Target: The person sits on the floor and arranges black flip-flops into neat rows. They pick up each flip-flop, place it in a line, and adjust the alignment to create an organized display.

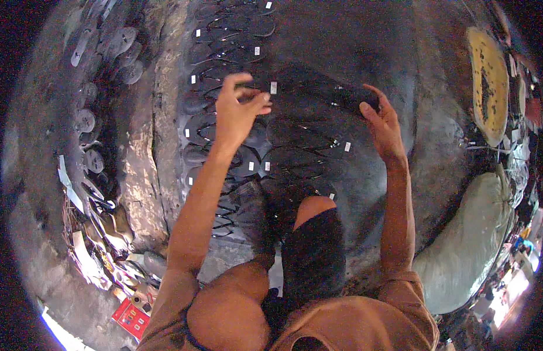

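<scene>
Pinching a dark sandal [321,88] with the right hand [385,124]; holding the left hand [239,108] half open, apparently empty, over rows of tagged sandals [207,54].

Well right of the right hand [385,126]: 1 yellow slab [498,82]; nearer the body, 1 pale sack [467,245]. Left of and nearer the body than the left hand [239,111]: 1 red pack [131,319].

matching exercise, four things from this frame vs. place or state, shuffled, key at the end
1. Right hand
2. Pale green sack
3. Yellow oblong piece
4. Red item

A. Upper right of view, dark-marked
B. Lower left of view
C. Lower right of view
D. Gripping one end of a dark sandal

Pairs: 1-D, 2-C, 3-A, 4-B
</scene>
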{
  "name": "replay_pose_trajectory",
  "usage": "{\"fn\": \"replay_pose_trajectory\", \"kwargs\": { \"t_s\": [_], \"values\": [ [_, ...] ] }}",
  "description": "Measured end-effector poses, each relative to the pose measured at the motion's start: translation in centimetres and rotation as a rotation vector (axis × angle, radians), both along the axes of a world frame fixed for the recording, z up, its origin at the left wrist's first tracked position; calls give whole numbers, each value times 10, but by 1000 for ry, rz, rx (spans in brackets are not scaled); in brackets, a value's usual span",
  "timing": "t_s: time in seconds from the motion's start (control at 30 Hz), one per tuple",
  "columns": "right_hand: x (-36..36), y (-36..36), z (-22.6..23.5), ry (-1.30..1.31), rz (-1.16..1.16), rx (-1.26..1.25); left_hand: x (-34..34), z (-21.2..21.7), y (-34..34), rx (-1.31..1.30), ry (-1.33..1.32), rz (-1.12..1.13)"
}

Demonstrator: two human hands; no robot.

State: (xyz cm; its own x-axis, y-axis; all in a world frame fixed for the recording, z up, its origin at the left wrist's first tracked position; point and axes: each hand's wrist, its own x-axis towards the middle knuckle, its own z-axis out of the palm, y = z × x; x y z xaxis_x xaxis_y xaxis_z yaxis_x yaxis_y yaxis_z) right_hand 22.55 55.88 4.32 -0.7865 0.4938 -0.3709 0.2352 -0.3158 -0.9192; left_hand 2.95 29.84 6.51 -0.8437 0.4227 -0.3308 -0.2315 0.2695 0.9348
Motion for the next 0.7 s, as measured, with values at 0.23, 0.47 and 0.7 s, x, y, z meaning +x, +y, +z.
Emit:
{"fn": "replay_pose_trajectory", "kwargs": {
  "t_s": [0.23,0.47,0.7],
  "values": [
    [8,-4,-59,-184,34,282,14,-58,-7,-424,340,-58],
    [10,-14,-54,-344,53,455,18,-71,-9,-560,528,-139],
    [4,-9,-45,-417,99,900,16,-84,2,-313,544,-269]
  ]
}}
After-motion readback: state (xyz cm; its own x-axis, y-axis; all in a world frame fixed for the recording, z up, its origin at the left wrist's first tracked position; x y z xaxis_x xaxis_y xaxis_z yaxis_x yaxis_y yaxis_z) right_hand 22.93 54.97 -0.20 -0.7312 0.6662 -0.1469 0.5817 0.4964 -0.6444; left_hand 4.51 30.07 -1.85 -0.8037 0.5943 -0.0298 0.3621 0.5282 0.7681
